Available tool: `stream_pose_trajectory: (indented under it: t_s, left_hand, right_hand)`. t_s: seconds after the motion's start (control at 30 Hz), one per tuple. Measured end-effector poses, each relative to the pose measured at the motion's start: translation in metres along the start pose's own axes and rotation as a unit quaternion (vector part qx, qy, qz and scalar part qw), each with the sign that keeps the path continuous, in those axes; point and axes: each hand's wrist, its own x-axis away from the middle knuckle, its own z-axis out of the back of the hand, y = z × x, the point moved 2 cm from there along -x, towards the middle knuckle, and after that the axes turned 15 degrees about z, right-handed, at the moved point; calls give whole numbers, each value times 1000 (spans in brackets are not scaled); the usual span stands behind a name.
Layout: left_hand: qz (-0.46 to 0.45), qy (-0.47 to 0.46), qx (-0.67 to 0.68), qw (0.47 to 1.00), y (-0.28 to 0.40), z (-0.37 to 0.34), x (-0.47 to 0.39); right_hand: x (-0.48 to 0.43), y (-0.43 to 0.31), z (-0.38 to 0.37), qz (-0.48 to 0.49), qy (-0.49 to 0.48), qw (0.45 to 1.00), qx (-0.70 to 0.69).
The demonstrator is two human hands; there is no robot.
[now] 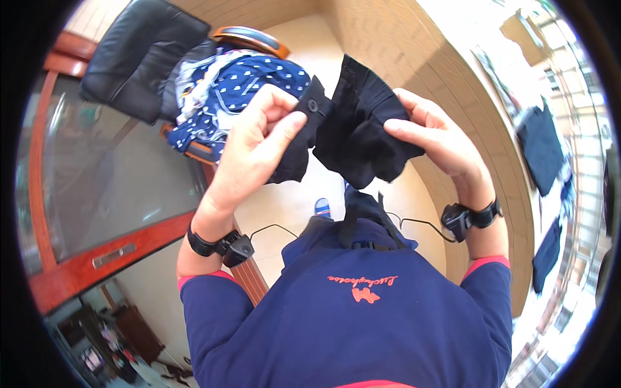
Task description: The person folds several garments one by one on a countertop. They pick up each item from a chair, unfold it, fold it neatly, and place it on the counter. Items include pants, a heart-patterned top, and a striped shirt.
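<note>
A black garment [361, 131] with a waistband and a button hangs between my two hands, in front of my chest. My left hand [262, 140] pinches the waistband end beside the dark button. The other side of the waistband is pinched between thumb and fingers of my right hand [434, 128]. The cloth drapes in loose folds, and the waistband stands apart in a V at the top. Its lower part behind the folds is hidden.
A black leather armchair [140, 58] at the upper left holds a heap of clothes, with a navy patterned cloth [262, 75] on top. A red-framed glass sliding door [116, 252] stands at left. Dark garments [541, 148] lie or hang by the barred window at right.
</note>
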Motion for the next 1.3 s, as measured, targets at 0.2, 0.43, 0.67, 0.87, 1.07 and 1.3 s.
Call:
stream_pose_trajectory:
  t_s: [0.2, 0.43, 0.67, 0.87, 1.07, 1.3]
  left_hand:
    - [-49, -16, -49, 997, 0, -69, 4]
    - [-139, -92, -88, 982, 3, -140, 43]
    - [-177, -164, -200, 950, -7, -208, 61]
    - [-212, -120, -272, 931, -2, -286, 88]
    - [-231, -165, -287, 915, 3, -359, 96]
    - [-325, -184, -264, 889, 16, -392, 80]
  right_hand:
    - [72, -2, -51, 217, 88, 886, 399]
    - [135, -13, -38, 224, 109, 877, 411]
    - [229, -17, 16, 211, 109, 860, 451]
    - [301, 4, 66, 196, 241, 865, 395]
    - [351, 17, 89, 213, 233, 885, 343]
    - [381, 6, 102, 226, 197, 876, 378]
